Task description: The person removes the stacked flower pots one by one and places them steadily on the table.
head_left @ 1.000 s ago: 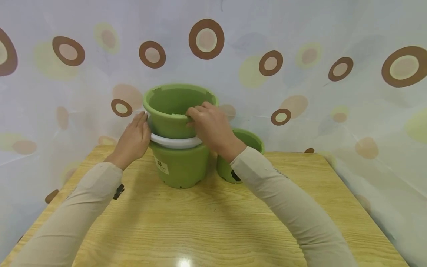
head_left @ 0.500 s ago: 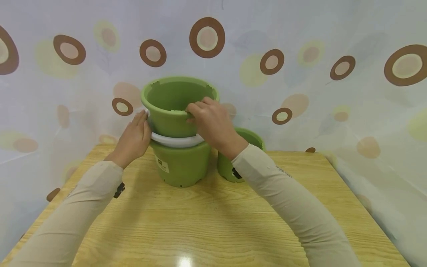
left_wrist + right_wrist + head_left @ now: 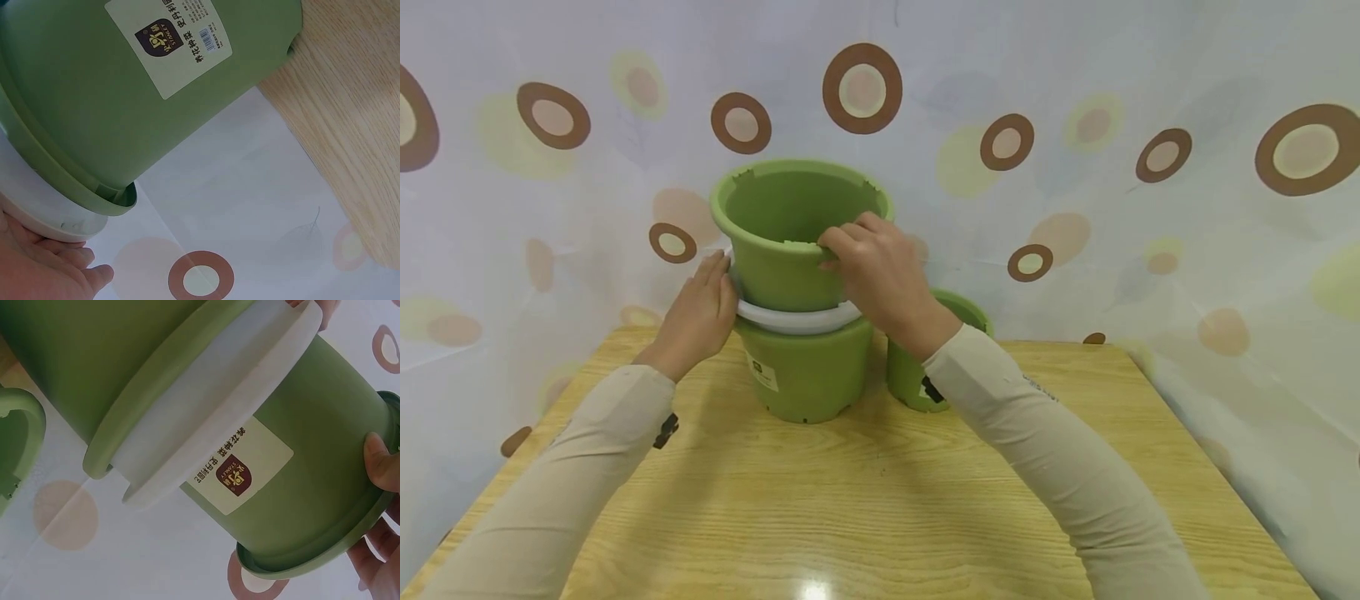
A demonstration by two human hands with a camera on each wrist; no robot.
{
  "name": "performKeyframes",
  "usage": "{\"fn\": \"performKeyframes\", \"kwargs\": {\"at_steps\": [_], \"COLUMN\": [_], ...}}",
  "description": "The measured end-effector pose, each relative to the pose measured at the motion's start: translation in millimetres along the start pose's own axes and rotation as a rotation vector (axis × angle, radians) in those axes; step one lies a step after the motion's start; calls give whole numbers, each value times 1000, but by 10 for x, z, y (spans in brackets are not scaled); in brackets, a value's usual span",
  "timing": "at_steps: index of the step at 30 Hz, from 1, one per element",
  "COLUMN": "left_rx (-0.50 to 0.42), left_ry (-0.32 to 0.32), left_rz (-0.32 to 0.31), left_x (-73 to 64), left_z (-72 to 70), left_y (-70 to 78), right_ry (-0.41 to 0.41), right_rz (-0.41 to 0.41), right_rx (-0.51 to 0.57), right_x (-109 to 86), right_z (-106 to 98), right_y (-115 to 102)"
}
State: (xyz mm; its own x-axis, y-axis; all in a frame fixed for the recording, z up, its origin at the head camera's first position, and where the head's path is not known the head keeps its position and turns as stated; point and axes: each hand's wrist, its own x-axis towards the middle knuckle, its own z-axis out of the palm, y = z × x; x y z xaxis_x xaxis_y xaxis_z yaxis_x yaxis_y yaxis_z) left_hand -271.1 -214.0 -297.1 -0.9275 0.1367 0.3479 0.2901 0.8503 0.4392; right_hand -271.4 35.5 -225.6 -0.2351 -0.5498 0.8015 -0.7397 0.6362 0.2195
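Observation:
Green and white flowerpots stand nested in a stack on the table. My right hand (image 3: 887,283) grips the front-right rim of the top green flowerpot (image 3: 786,279), thumb outside, fingers over the edge. That pot sits partly inside a white flowerpot (image 3: 797,322), its lower part hidden. In the right wrist view, a label (image 3: 247,469) shows on the top pot's side. Against the left side of the white pot's rim (image 3: 69,231), my left hand (image 3: 696,321) rests with fingers extended. Beneath, a labelled green flowerpot (image 3: 812,375) stands on the table and holds the white one.
Just right of the stack, another green flowerpot (image 3: 906,375) stands on the wooden table (image 3: 850,500), partly behind my right forearm. A patterned sheet (image 3: 925,67) hangs close behind the table and along its sides.
The top green flowerpot has risen a little out of the white one, my right hand going up with it. My left hand has stayed at the white rim.

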Motion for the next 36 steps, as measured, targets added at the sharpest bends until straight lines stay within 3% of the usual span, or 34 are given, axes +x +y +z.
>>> {"fn": "performKeyframes", "kwargs": {"at_steps": [17, 36], "left_rx": [-23, -17], "left_ry": [7, -5], "left_rz": [-3, -12], "left_x": [3, -6], "left_z": [22, 6], "left_y": [-13, 10], "right_ry": [31, 87], "right_rz": [47, 78], "right_rx": [79, 97], "right_x": [66, 145], "right_z": [-144, -288], "right_y": [31, 69]}}
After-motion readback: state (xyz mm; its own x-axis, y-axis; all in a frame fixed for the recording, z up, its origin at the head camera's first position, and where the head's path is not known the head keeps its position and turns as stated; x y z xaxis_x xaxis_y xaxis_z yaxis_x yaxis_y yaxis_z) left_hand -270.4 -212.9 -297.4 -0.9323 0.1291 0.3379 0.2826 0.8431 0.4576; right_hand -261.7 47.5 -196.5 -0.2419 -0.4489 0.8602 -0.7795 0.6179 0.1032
